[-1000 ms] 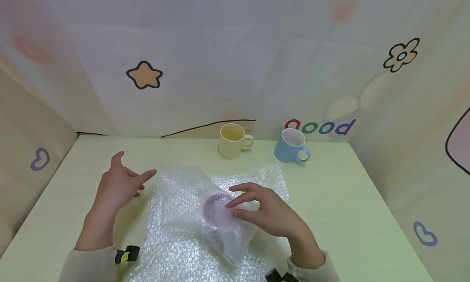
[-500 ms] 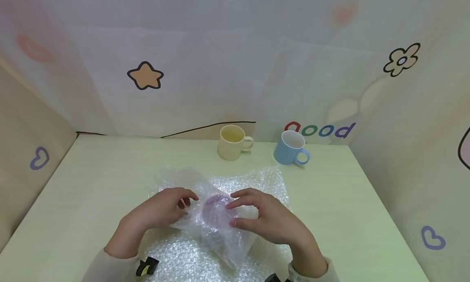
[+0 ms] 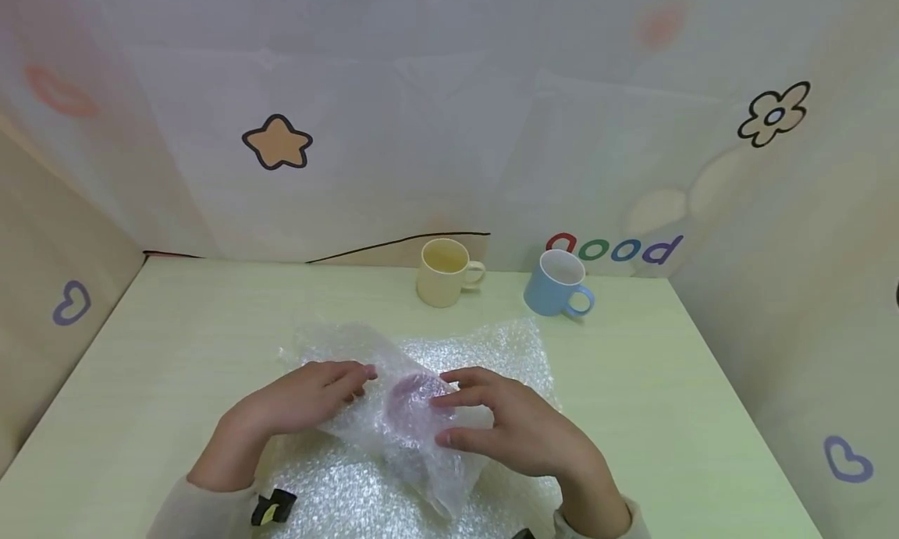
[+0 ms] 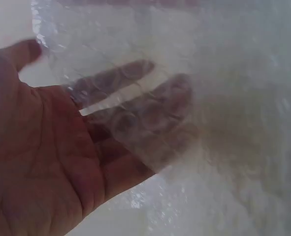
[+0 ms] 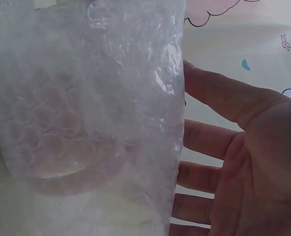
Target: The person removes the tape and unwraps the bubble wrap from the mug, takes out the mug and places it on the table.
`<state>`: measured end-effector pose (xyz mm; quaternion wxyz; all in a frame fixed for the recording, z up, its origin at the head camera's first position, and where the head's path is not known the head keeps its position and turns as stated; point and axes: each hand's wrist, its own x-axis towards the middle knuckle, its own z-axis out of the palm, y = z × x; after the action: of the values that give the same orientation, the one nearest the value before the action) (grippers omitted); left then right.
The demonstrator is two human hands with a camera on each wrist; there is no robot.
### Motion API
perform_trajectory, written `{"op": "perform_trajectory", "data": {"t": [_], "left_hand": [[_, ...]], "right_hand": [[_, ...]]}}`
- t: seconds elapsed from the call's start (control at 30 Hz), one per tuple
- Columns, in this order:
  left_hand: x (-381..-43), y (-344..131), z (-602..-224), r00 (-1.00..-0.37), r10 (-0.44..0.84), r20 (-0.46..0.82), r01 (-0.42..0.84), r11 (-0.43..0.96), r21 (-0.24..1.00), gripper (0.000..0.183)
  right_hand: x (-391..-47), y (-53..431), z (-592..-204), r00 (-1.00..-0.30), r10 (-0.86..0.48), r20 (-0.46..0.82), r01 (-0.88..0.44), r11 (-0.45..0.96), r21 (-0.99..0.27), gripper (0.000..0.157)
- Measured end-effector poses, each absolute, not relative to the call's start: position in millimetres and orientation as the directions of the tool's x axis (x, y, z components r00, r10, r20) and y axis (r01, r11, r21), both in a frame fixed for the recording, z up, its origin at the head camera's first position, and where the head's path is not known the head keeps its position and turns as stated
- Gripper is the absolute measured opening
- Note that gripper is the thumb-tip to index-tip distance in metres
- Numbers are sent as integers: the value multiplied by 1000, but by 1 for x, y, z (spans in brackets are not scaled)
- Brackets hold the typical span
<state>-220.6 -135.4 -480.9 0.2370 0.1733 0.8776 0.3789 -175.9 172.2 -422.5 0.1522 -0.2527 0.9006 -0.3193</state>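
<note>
A pink mug [image 3: 414, 402] stands under a sheet of bubble wrap [image 3: 365, 476], its round rim showing faintly through the plastic. My left hand [image 3: 305, 398] is at the left of the mug, fingers stretched out. In the left wrist view those fingers [image 4: 155, 105] lie behind a translucent flap of bubble wrap [image 4: 234, 64]. From the right, my right hand [image 3: 513, 426] cups the wrapped mug with spread fingers, thumb on the near side. The right wrist view shows its fingertips hidden behind the wrap [image 5: 155, 113], with the pinkish mug [image 5: 71, 162] blurred through it.
A yellow mug [image 3: 441, 278] and a blue mug [image 3: 551, 289] stand farther back on the pale table [image 3: 667, 414], handles to the right. Behind them hangs a printed curtain [image 3: 435, 133], which also closes off both sides.
My left hand has come in from the far left to the flap beside the pink mug. The right hand stays at the wrapped mug, its thumb spread slightly farther from the index finger.
</note>
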Motion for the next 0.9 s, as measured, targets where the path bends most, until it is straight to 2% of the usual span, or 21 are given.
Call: {"op": "perform_trajectory", "data": {"t": [0.23,0.6,0.9], "left_hand": [[-210,-118,-471,-829,428,-360,59,708,704,71],[-210,-115,-468,-831,423,-362,47,701,712,71],[-211,-115,-469,-833,403,-381,16,704,710,75]], "right_hand": [[-173,170,-421,-832,-543,-112,-361,684,-634,46],[-173,172,-414,-850,-512,-125,-346,722,-600,44],[-171,191,-406,-828,-561,-2,-428,634,-644,49]]}}
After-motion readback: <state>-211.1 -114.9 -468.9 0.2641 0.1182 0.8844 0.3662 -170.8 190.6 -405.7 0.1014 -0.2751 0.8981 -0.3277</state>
